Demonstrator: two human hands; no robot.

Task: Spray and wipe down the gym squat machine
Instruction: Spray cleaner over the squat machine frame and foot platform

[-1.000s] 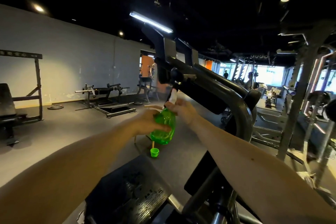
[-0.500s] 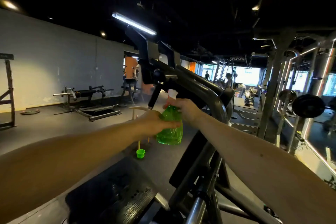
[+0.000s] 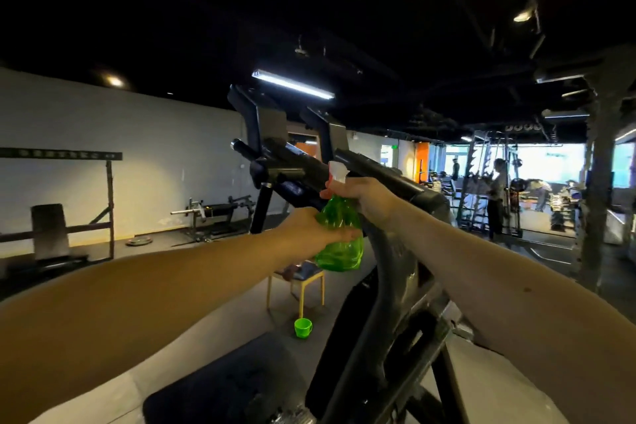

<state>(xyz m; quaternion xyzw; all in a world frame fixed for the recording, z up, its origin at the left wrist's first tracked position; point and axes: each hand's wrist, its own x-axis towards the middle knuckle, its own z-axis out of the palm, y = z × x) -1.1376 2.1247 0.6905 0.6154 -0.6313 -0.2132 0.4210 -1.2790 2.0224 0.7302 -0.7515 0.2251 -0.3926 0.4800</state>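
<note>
A green see-through spray bottle [image 3: 339, 241] with a white nozzle is held up at chest height in front of the black squat machine [image 3: 389, 262]. My left hand [image 3: 309, 234] wraps round the bottle's body from the left. Above it, my right hand [image 3: 364, 196] grips the neck and trigger. The nozzle points toward the machine's upper black arms and shoulder pads [image 3: 292, 169]. The machine's dark footplate [image 3: 220, 385] lies below at the bottom of the view.
A small green cup [image 3: 303, 328] stands on the floor beside a yellow-legged stool [image 3: 297, 280]. Benches and a rack [image 3: 69, 217] line the white wall at left. At the right stand racks and a person [image 3: 495, 200].
The view has swung upward and to the left. Both hands keep their hold on the bottle, which now sits a little higher against the machine's arms.
</note>
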